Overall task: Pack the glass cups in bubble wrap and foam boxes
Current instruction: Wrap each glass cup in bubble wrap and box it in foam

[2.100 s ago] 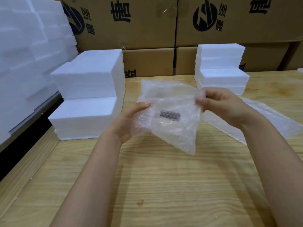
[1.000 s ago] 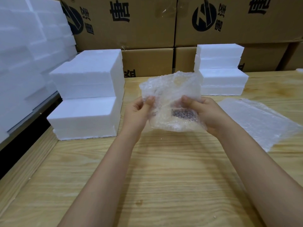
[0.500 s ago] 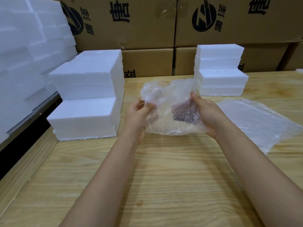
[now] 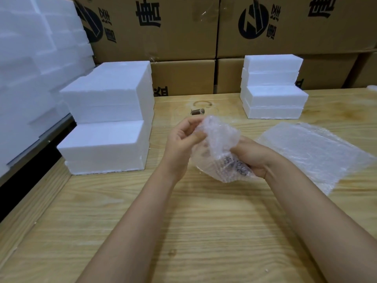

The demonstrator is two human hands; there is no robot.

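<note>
Glass cup point(image 4: 234, 166) sits centre frame, just above the table point(image 4: 204, 231), inside bubble wrap point(image 4: 220, 135). Only its dark patterned band shows through the film. No readable text on it.

Left hand point(image 4: 181, 141): thumb and fingers pinching the bunched top of the wrap. Right hand point(image 4: 255, 156): fingers curled round the lower end of the wrapped cup, clamped on.

Behind the bundle, upper centre: second clear cup point(image 4: 197, 111) on the table, same dark band. Right of my hands: flat bubble wrap sheets point(image 4: 314, 154). Left: stacked foam boxes point(image 4: 108, 99). Upper right: smaller foam stack point(image 4: 273, 88).

Back wall: cardboard cartons point(image 4: 163, 27), black round logo plus block characters, printed upside down. Can't read them.

Delta vs 0.5 s ago: wrap was puffed open with my right palm flat on its side. Now the top is gathered, the band sits lower right, and the second cup is no longer hidden behind the wrap.
</note>
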